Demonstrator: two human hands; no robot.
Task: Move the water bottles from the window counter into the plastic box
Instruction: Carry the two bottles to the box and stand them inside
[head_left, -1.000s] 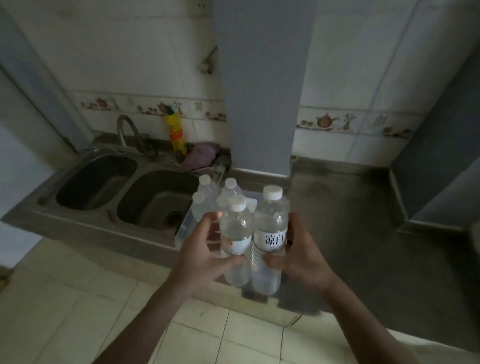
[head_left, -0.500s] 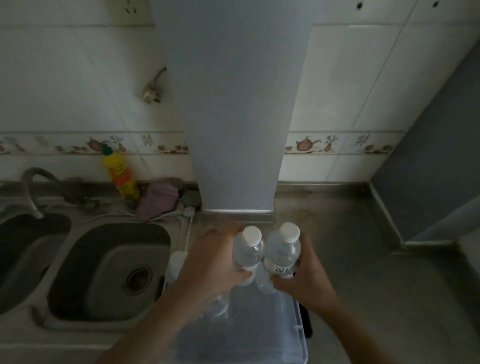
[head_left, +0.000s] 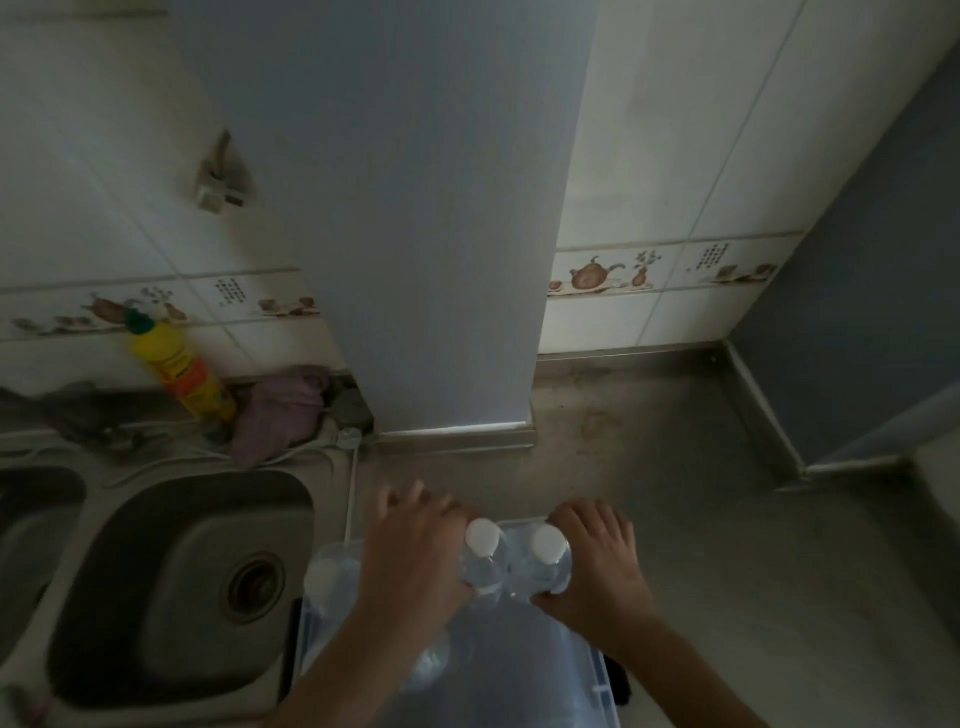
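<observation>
At the counter's near edge, toward six o'clock, the clear plastic box (head_left: 597, 675) sits just right of the steel sink (head_left: 171, 582). Over the box's far end, two water bottles stand upright and touching, white caps up: the left bottle (head_left: 480, 566) and the right bottle (head_left: 545, 564). The left hand (head_left: 415, 566) curls round the left bottle from nine o'clock; the right hand (head_left: 602, 566) curls round the right bottle from three o'clock, so each hand grips one bottle and the pair is pressed together between them. Another capped bottle (head_left: 324, 577) shows inside the box at about nine o'clock of the left hand; others lower down are too blurred to count.

The step in hand appears to be lowering the pair into the box. To do it well, the bottles should go down upright and together, their bases passing inside the far rim and beside the bottle already there, and the fingers should release only once both bases rest on the box floor. At eleven o'clock, beyond the sink, stand a yellow detergent bottle (head_left: 179, 371) and a purple cloth (head_left: 278, 410), well apart from the work.
</observation>
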